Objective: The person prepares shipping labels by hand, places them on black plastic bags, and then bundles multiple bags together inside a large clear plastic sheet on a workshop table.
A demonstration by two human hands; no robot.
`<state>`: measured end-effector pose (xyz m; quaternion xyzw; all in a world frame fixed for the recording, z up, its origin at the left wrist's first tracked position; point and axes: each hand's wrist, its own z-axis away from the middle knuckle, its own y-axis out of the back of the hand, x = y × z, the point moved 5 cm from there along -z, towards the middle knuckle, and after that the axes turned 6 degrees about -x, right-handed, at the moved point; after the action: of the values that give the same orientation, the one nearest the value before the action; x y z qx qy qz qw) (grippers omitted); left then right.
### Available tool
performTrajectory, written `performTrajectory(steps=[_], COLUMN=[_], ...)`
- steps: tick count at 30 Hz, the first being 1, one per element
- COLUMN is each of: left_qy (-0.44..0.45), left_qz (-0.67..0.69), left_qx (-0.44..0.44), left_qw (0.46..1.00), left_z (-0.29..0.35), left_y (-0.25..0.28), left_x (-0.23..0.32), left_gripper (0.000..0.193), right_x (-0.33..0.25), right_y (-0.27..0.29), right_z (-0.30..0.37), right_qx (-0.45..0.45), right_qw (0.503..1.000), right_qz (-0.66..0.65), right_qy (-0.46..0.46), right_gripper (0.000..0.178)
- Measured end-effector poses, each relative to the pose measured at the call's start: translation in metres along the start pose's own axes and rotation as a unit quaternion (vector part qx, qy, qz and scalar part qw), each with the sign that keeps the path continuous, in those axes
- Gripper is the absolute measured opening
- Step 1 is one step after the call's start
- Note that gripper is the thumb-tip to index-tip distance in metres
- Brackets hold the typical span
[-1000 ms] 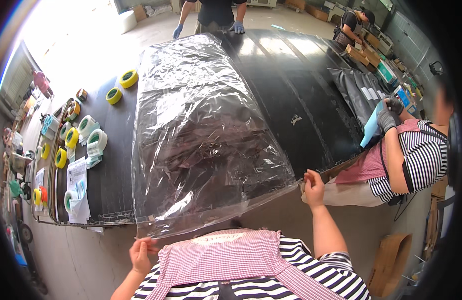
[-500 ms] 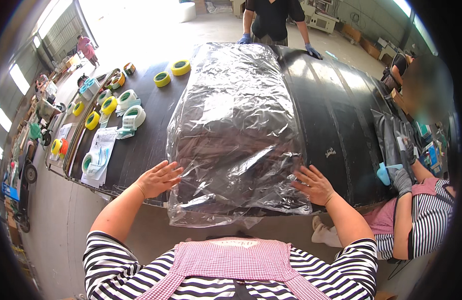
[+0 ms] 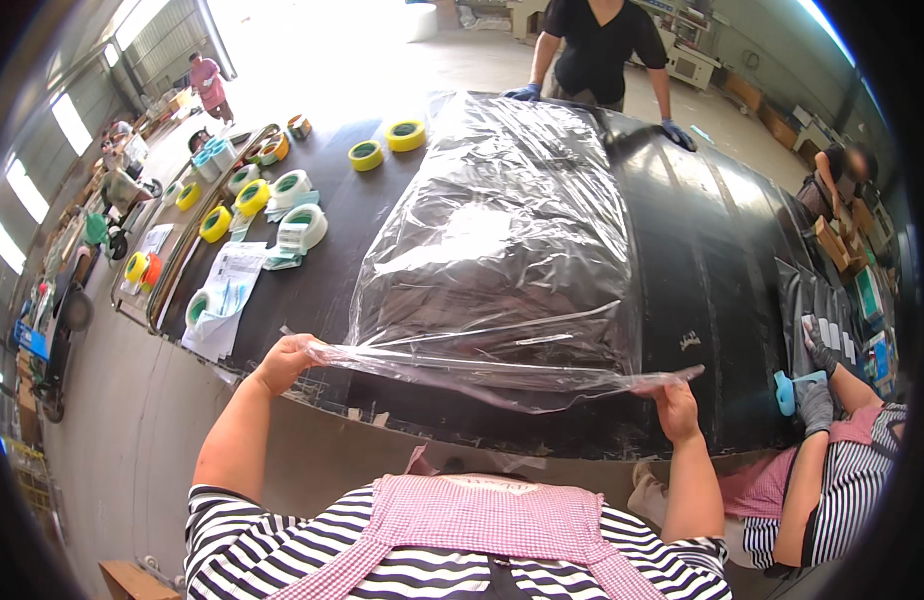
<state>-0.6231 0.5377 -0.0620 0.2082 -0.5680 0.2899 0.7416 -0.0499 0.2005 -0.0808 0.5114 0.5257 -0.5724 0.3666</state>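
Note:
A large clear plastic bag (image 3: 542, 200) lies on the black table (image 3: 432, 405) in front of me, with a dark, flat, folded item (image 3: 502, 290) inside it. The near end of the bag is drawn up and stretched between my hands. My left hand (image 3: 288, 362) pinches its left corner, fingers closed. At the right corner, my right hand (image 3: 674, 402) grips the film the same way, thumb and fingers together. The film is taut and wrinkled between them, just above the table's near edge.
Rolls of tape (image 3: 303, 228) and papers (image 3: 227, 290) sit on the left of the table. A person (image 3: 604, 50) in blue gloves stands at the far side. Close by on the right, another person (image 3: 832, 470) in grey gloves works beside a light-blue handled tool (image 3: 785, 394).
My hands were spread flat at the bag's sides. They have now taken hold of its near corners and lifted that edge. The view has shifted slightly.

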Motion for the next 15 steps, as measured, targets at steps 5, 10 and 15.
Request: performTrajectory(steps=[5, 10, 15], left_qy=[-0.177, -0.074, -0.323], left_qz=[0.127, -0.385, -0.511], left_qx=[0.031, 0.051, 0.040], left_qw=[0.976, 0.919, 0.796], left_z=[0.008, 0.011, 0.007], left_y=[0.010, 0.008, -0.056], left_x=[0.012, -0.022, 0.016], left_gripper=[0.044, 0.116, 0.078], right_x=[-0.006, 0.008, 0.011], right_y=[-0.023, -0.021, -0.025], right_z=[0.006, 0.013, 0.025], right_qx=[0.080, 0.143, 0.142], right_qw=[0.996, 0.987, 0.987], right_qz=[0.006, -0.033, -0.057], right_qy=[0.034, 0.062, 0.044], right_gripper=[0.038, 0.043, 0.043])
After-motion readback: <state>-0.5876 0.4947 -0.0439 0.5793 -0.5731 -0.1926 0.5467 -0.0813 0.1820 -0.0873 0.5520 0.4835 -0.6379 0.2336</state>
